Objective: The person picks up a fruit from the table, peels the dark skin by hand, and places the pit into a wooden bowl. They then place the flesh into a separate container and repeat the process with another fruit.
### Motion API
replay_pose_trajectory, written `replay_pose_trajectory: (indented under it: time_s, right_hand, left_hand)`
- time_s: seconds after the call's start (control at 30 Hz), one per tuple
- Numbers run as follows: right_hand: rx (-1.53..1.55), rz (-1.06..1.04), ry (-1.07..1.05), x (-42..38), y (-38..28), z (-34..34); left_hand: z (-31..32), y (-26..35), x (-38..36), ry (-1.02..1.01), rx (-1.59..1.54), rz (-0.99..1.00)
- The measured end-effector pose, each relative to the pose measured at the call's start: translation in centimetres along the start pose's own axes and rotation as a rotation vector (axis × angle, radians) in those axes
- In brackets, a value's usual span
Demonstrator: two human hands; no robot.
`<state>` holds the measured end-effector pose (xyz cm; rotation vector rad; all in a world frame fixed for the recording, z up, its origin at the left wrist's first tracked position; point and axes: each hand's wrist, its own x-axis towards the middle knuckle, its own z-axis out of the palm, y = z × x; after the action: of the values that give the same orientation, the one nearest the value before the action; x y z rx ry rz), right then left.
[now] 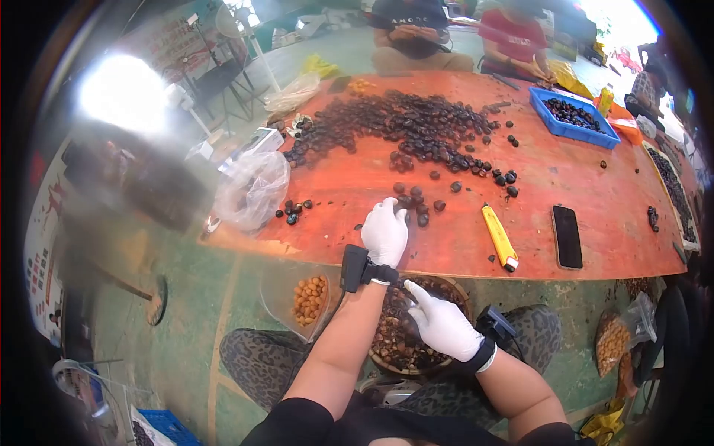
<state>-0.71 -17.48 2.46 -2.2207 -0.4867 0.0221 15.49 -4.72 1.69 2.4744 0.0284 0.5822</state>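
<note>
My left hand, in a white glove, reaches over the front of the orange-red table. Its fingertips close around a dark round nut at the edge of a small cluster. My right hand, also gloved, hovers over a round basket on the near side of the table. Its index finger and thumb are stretched apart, and I see nothing held in it. Broken brown shells fill the basket. A clear plastic container of yellow-orange kernels stands left of the basket.
A large spread of dark nuts covers the table's far middle. A yellow utility knife and a phone lie at right. Behind them stands a blue tray of nuts. A plastic bag sits at left. Two people sit opposite.
</note>
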Motion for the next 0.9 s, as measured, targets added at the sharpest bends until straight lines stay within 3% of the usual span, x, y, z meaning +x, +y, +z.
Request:
replay_pose_trajectory:
  time_s: [0.33,0.63,0.73,0.77,0.9]
  right_hand:
    - [0.016,-0.013,0.044,0.7,0.0,0.5]
    - [0.054,-0.023,0.081,0.7,-0.6,0.0]
    - [0.05,-0.011,0.083,0.5,-0.8,-0.4]
    - [0.045,-0.007,0.08,0.5,-0.8,-0.5]
    - [0.044,0.0,0.06,0.5,-1.0,-0.5]
  left_hand:
    - [-1.6,-0.8,1.3,-0.189,-0.132,0.067]
    - [-2.6,-2.2,0.2,0.001,-0.3,0.156]
    - [-5.2,-3.0,-1.0,0.004,-0.166,0.175]
    - [-6.0,-3.3,-1.3,-0.146,-0.048,0.235]
    - [-5.9,-3.7,-2.8,-0.093,-0.023,0.38]
